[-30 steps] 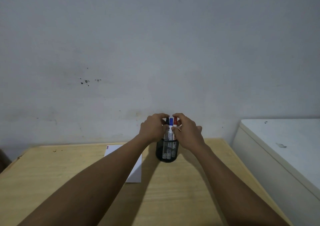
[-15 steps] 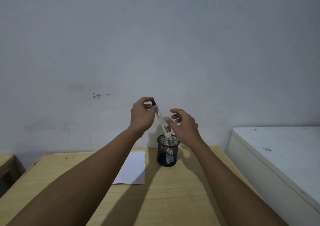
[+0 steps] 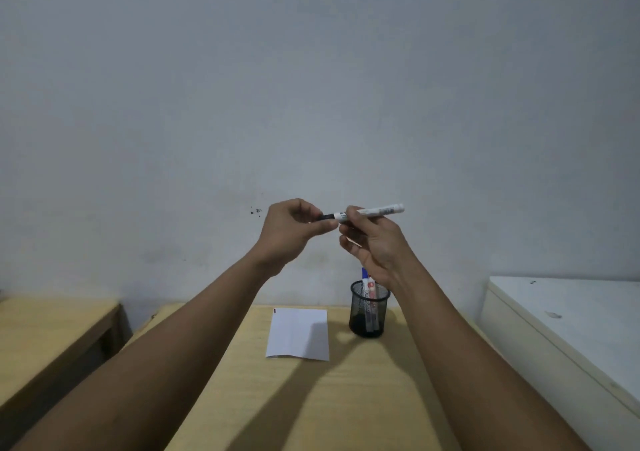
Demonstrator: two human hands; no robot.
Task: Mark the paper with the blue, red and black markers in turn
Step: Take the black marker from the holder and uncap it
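Note:
I hold the black marker (image 3: 377, 211) level in the air, well above the table. My left hand (image 3: 291, 232) pinches its black cap end; my right hand (image 3: 372, 243) grips the white barrel. The cap still looks joined to the barrel. Below, a black mesh pen cup (image 3: 369, 312) stands on the wooden table (image 3: 311, 398), with the blue marker (image 3: 364, 274) and the red marker (image 3: 371, 286) upright in it. A white sheet of paper (image 3: 299, 333) lies flat just left of the cup.
A white cabinet top (image 3: 568, 315) stands close on the right of the table. A second wooden table (image 3: 52, 322) is at the left, with a gap between. A plain wall rises directly behind.
My left hand lifted the black marker out of the cup and turned it level. My right hand left the cup and took hold of the barrel. The camera view tilted and shifted.

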